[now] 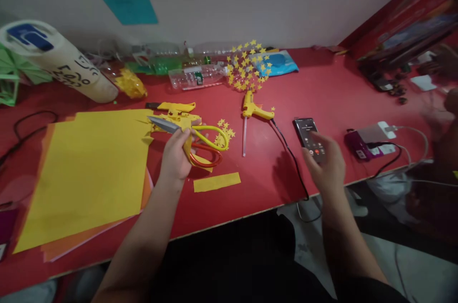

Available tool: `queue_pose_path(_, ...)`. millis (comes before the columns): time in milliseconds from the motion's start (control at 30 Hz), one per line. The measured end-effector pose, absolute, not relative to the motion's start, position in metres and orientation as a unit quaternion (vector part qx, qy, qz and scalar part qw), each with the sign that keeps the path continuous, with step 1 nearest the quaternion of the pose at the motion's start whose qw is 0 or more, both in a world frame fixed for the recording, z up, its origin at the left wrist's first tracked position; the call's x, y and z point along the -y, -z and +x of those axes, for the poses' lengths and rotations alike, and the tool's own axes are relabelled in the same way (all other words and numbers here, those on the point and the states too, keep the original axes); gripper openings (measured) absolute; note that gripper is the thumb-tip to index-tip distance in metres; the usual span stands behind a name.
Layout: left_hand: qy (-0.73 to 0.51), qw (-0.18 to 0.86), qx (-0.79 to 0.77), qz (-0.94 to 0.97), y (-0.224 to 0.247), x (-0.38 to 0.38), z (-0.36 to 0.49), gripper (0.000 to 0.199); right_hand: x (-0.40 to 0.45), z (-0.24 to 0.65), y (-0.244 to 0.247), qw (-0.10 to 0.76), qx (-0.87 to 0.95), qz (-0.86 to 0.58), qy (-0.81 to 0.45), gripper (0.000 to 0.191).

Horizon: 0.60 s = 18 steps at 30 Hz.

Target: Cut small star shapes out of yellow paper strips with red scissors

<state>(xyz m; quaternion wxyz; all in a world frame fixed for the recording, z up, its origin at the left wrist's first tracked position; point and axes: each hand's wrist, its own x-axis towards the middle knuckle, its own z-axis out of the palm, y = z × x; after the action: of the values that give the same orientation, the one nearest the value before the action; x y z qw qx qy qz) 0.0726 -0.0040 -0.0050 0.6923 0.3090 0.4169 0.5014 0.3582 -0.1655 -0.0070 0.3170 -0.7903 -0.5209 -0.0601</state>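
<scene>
Scissors [210, 136] with one yellow and one red handle loop lie in my left hand [176, 156], blades pointing left. A piece of yellow paper is held with them. Below, a yellow paper strip [217, 182] lies flat on the red table. My right hand [327, 162] is over the lower part of a black phone [305, 130] with a lit screen; its fingers are apart and hold nothing. Small yellow paper stars [225, 134] lie right of the scissors. A yellow glue gun [255, 108] with a glue stick by it rests between the hands.
Stacked yellow sheets [93, 164] cover the table's left side. Behind are a white tube [77, 69], plastic bottles [198, 77], a star-covered clear object [246, 71] and a blue packet [282, 63]. A yellow cutter [179, 107] lies behind the scissors. A power strip [358, 144] with cables sits right.
</scene>
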Motion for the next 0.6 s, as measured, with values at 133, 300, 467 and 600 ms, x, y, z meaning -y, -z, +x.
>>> queue_pose_path(133,-0.500,0.686,-0.416,0.327,0.003,0.005,0.072,0.014,0.204,0.407,0.040,0.239,0.448,-0.859,0.073,0.085)
queue_pose_path(300,-0.496,0.689,-0.409,0.336,0.000,0.007,0.072,0.013,0.208,0.418,0.067,0.213,0.410,-0.886,0.038,0.094)
queue_pose_path(467,-0.510,0.683,-0.400,0.338,0.000,0.008,0.071,0.015,0.183,0.418,0.070,0.244,0.407,-0.878,0.058,0.091)
queue_pose_path(600,-0.511,0.678,-0.412,0.331,0.000,0.006,0.071,0.013,0.171,0.418,0.070,0.253,0.438,-0.860,0.062,0.081)
